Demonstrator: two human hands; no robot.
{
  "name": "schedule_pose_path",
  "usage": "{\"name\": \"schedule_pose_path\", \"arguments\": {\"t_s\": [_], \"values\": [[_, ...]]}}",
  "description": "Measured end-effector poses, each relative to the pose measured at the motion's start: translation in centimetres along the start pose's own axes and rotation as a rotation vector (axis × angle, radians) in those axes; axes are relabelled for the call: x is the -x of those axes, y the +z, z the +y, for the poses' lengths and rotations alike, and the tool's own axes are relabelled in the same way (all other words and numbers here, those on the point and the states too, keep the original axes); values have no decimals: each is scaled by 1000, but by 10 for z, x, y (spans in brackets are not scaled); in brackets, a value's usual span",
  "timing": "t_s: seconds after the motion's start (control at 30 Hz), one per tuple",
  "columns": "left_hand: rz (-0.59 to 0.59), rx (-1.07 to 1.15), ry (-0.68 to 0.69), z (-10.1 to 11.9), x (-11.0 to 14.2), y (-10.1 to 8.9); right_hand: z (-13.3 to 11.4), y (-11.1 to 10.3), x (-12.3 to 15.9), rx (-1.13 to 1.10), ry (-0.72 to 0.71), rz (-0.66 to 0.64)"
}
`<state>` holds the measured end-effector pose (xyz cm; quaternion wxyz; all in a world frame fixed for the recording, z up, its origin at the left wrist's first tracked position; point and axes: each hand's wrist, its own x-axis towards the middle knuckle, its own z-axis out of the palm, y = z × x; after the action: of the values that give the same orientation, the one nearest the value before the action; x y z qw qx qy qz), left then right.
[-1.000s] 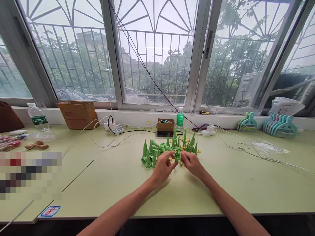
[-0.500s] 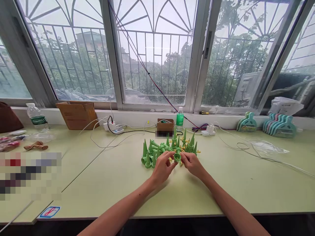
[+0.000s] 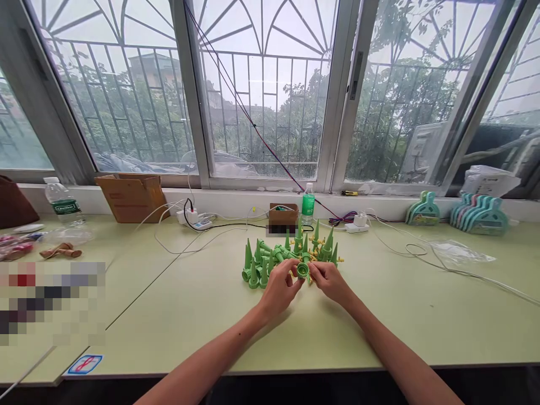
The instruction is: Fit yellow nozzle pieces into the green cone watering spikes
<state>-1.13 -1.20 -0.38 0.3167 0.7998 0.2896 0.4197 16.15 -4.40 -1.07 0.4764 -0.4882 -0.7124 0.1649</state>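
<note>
A green plastic watering spike [image 3: 302, 270] is held with its round, hollow end turned toward me. My left hand [image 3: 280, 284] grips it from the left between thumb and fingers. On its right side, the fingertips of my right hand [image 3: 329, 281] are pinched together against it; any small part between them is hidden. Just beyond my hands stands a cluster of green spikes [image 3: 253, 274], many upright with points up and some lying down. Small yellow valve pieces [image 3: 341, 260] stick out of those on the right side of the cluster.
Behind the cluster are a small brown box [image 3: 283, 214] and a green-labelled bottle [image 3: 308, 203]. Power strips [image 3: 194, 218] and white cables run along the back. A cardboard box [image 3: 131, 198] stands left; teal hangers [image 3: 478, 215] and a plastic bag [image 3: 462, 251] lie right.
The held spike's open end has shifted very slightly left and tilted a little. Both hands keep the same grip, and the cluster has not moved.
</note>
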Motion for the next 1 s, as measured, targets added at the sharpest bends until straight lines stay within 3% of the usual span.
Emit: {"name": "schedule_pose_path", "arguments": {"t_s": [0.33, 0.43, 0.57, 0.83, 1.0], "values": [[-26, 24, -70, 7, 3, -1, 2, 0, 0, 11, -25, 8], [-19, 125, -92, 8, 3, -1, 2, 0, 0, 8, -27, -3], [0, 296, -223, 4, 0, 0, 1, 0, 0, 6, -21, -17], [-276, 416, -485, -7, -3, 3, 1, 0, 0, -1, -29, -18], [-314, 475, -536, -7, -4, 3, 1, 0, 0, -3, -25, -21]]}}
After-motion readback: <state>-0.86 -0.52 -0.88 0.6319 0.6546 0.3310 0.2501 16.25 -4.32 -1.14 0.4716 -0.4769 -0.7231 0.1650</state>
